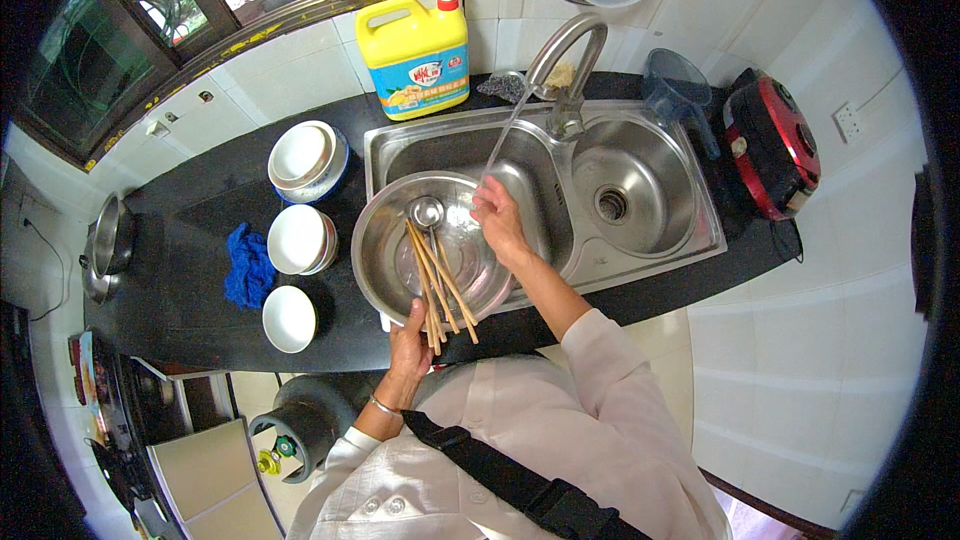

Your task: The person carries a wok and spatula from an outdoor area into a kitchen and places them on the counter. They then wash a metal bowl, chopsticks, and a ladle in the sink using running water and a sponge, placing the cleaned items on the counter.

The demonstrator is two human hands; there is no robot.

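A wide stainless steel basin (375,262) tilts over the front left of the large sink bowl (536,195). My left hand (410,349) grips its near rim, thumb on top and fingers hidden below. Several wooden chopsticks (442,289) and a metal ladle (427,212) rest in the basin, the chopsticks' ends sticking out over the near rim beside my left hand. At the basin's right side, my right hand (499,225) is raised with slightly bent fingers in the water stream (504,136) from the faucet (589,37). Nothing shows in that hand.
Left on the black counter are stacked white bowls (296,238), more bowls and plates (300,154), a single bowl (289,319) and a blue cloth (249,266). Behind the sink stands a yellow detergent jug (412,52). A plastic dipper (679,86) and red-black cooker (772,142) are right.
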